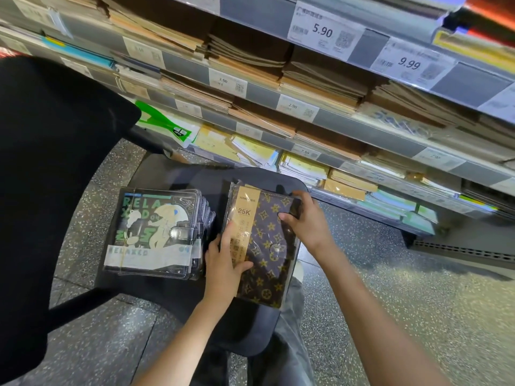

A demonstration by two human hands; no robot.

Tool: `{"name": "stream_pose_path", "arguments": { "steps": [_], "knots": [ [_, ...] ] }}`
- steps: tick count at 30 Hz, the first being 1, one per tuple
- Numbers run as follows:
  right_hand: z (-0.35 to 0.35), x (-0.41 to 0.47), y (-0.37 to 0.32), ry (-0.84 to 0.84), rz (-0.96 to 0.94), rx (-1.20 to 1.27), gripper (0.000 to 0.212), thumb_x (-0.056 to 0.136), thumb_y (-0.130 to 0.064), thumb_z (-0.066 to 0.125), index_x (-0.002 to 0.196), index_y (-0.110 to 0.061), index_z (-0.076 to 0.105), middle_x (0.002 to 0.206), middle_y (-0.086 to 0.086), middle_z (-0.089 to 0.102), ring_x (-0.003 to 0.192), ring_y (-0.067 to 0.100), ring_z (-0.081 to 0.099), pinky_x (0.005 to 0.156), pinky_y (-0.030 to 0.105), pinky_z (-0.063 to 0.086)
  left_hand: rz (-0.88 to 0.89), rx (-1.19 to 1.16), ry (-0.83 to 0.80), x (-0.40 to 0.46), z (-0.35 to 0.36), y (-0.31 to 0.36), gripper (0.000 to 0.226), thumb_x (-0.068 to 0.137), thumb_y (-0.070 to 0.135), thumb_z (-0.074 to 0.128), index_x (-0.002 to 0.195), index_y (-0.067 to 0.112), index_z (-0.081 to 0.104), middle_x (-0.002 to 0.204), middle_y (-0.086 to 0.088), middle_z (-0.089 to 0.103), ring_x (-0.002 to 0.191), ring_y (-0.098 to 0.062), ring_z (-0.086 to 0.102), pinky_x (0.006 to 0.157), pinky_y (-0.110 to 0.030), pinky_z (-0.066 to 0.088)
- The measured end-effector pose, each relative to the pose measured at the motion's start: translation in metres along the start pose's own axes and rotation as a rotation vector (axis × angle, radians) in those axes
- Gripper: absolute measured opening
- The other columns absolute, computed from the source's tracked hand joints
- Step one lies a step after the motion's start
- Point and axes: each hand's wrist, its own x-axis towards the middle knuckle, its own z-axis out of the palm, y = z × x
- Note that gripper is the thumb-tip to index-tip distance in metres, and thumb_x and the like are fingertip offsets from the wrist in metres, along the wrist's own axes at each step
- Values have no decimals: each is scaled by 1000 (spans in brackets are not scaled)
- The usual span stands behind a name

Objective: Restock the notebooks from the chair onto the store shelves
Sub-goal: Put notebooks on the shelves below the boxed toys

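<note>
A brown notebook [271, 246] with a gold pattern and a tan "25K" band lies in clear wrap on the black chair seat [172, 291]. My left hand [223, 263] grips its left edge, thumb on the cover. My right hand [309, 218] grips its upper right corner, fingers curled over the edge. Left of it sits a stack of black notebooks [156, 232] with green "RELAX" print and clear snap covers. The store shelves [348, 126] rise behind the chair, packed with brown, tan and yellow notebooks.
The chair's black backrest [53, 176] fills the left side. Price tags [326, 32] line the shelf edges. Speckled grey floor [404, 288] lies open to the right. My grey trouser leg [289, 344] is beside the seat's front right.
</note>
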Motion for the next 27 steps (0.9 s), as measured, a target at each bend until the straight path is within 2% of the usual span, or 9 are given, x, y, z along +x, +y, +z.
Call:
{"name": "stream_pose_path", "arguments": {
  "steps": [3,6,9,13,16,18,22,23,27],
  "knots": [
    [-4,-1,0,-8,15,59,56,78,-23,74,125,-18,45,120,8,46,101,16,47,83,19,37,-65,-83,0,2,-2,3,105,69,12,79,145,36,10,133,-9,33,125,-27,30,103,-45,27],
    [-6,-1,2,-7,50,180,47,75,-17,76,115,-19,51,116,6,45,86,7,48,64,3,36,-110,-171,0,5,-5,5,115,65,8,82,145,36,4,138,-6,29,133,-25,22,108,-48,20],
    [-6,-1,6,-2,85,280,43,73,-13,78,106,-22,53,119,13,44,84,16,54,69,12,45,-171,-165,-9,8,-4,2,123,62,12,84,148,30,-2,147,-7,23,139,-26,15,112,-49,15],
    [-9,-6,12,-6,131,319,42,78,-6,72,114,-11,51,117,9,29,76,5,47,53,-1,39,-202,-77,-96,11,-3,2,113,66,24,82,148,20,6,144,-8,18,136,-25,17,113,-40,16],
    [-6,-6,12,0,126,309,40,77,-10,74,108,-19,50,120,13,40,88,18,53,66,15,45,-240,-114,-146,12,-4,0,107,67,24,82,147,25,12,148,-8,17,137,-28,21,112,-44,20],
    [-5,-6,11,-17,116,291,39,78,-13,73,106,-21,46,110,18,55,86,23,57,66,24,46,-236,-144,-172,13,-5,-1,108,66,24,82,147,29,10,148,-8,26,136,-28,26,110,-48,23],
    [-11,-7,11,-9,72,315,34,80,-6,70,104,-10,47,95,4,53,73,6,51,57,5,41,-247,-126,-152,13,-7,2,114,64,24,83,148,29,6,149,-12,24,138,-29,21,110,-47,21],
    [-12,-7,11,6,66,346,33,79,-3,70,101,-10,47,93,1,51,73,8,48,57,6,40,-255,-113,-148,13,-7,3,117,63,25,84,148,29,3,150,-13,21,139,-29,19,111,-47,20],
    [-9,-11,18,47,92,440,34,77,-3,72,90,-24,49,95,-8,51,81,28,49,75,36,49,-242,-79,-129,7,-6,7,114,64,28,83,149,23,7,143,-10,26,134,-25,29,109,-40,26]
  ]
}}
